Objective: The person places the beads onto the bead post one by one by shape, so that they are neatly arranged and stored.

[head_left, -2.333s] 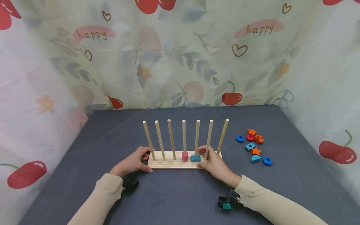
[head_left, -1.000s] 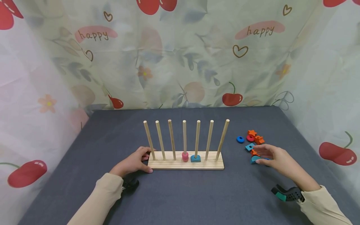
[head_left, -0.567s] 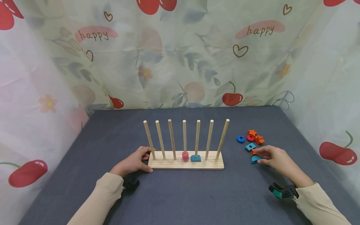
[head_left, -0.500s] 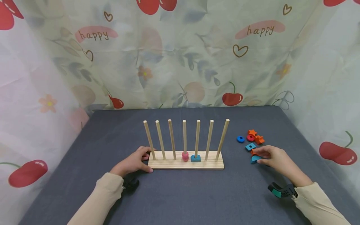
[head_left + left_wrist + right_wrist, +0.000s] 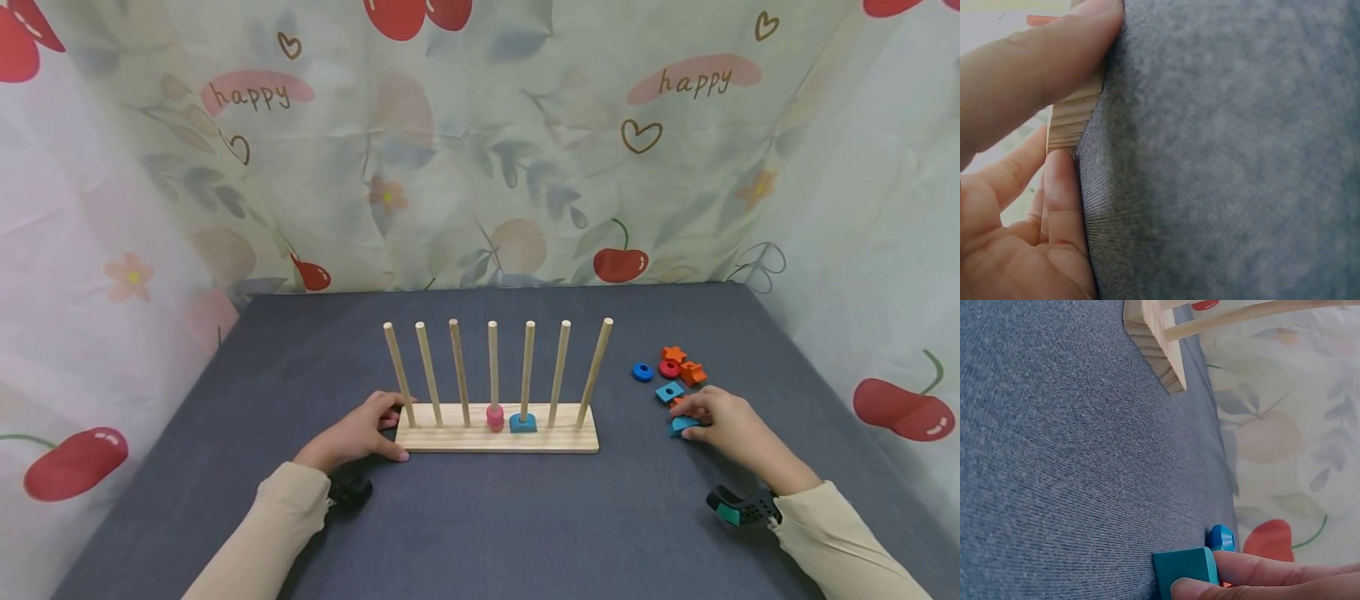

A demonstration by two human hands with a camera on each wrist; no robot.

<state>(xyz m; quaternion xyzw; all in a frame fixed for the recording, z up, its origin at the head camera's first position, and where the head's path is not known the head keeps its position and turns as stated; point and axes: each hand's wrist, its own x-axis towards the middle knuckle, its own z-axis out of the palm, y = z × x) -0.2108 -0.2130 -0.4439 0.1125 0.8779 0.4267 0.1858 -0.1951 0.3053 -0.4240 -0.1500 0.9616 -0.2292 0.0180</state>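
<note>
My left hand grips the left end of a wooden peg board, thumb at its front corner and fingers behind; the left wrist view shows a finger against the wood's end. Several upright pegs stand on the board. A pink-red bead sits on the middle peg, and a blue half-round block on the peg to its right. My right hand pinches another blue half-round block, teal-looking in the right wrist view, between thumb and fingers. It partly hides an orange star-shaped block.
Beyond my right hand lie a blue square block, a blue ring, a red ring and orange blocks. A patterned curtain rises behind the dark cloth-covered table.
My right hand has left the board's right side and come to the loose pieces, where its fingers have closed on the blue half-round block and tilted it. The left hand has stayed put.
</note>
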